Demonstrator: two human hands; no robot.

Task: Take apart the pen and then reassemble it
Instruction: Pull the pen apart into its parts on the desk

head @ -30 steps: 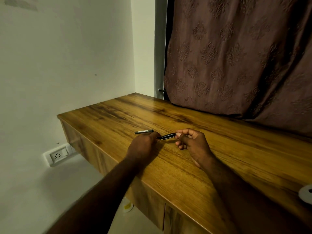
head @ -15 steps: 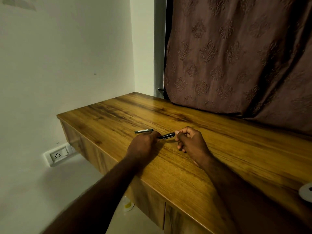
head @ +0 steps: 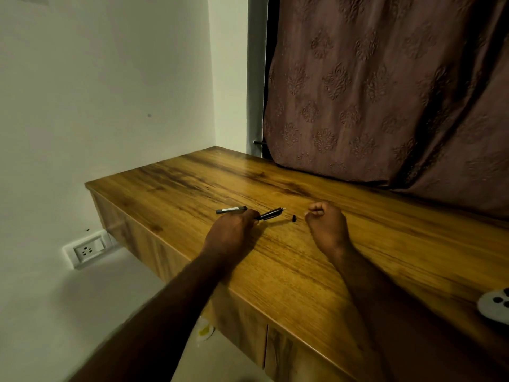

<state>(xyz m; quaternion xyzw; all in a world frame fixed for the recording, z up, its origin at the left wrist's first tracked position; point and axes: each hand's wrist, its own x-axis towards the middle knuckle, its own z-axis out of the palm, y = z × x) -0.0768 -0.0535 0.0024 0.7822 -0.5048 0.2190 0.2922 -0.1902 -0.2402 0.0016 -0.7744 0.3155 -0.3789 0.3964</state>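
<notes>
So the long brown wood-grain desktop [head: 303, 271] is seen running from a corner by the white wall down toward the lower right, and its front edge is crossed by both forearms. Loads of bare wood is found behind the hands, right up to the brown patterned curtain [head: 385, 92], and more toward that left corner.

The slim black pen barrel [head: 271, 214] is pinched at its near end by the left hand [head: 231, 235], which is laid knuckles-up on the wood. The barrel's pale tip is pointed up and to the right.

A short grey pen piece [head: 231, 210] is laid flat just behind that hand; whether they touch can't be told. A tiny black pen bit [head: 294, 218] is sat on the desk between the barrel tip and the right hand [head: 327, 227], apart from both.

The right hand is rested on the wood, fingers curled into a loose fist, with nothing seen gripped. A round white object with dark dots [head: 494, 306] is cut off at the right edge.
</notes>
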